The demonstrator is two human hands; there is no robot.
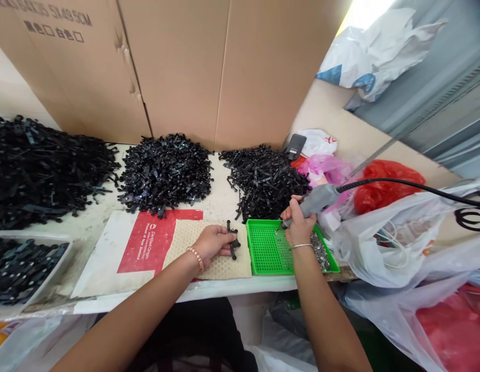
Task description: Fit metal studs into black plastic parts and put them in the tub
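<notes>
Left hand [213,242] pinches black parts [234,243] near the edge of the tabletop [222,187]; right hand [300,223] grips a grey driver [320,200], tip unclear over a green tray [263,249].

There are three heaps of black parts [168,173], one white tray [56,265], one green tray [263,245], one corded power tool [319,200], one phone [296,145], two hands [213,241] and, partly covered, perhaps two held black pieces [234,252].

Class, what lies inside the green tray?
Small silvery pieces lie toward the right side of the green tray. The right hand, gripping a grey tool, and its forearm cover part; whatever is beneath them cannot be seen.
</notes>
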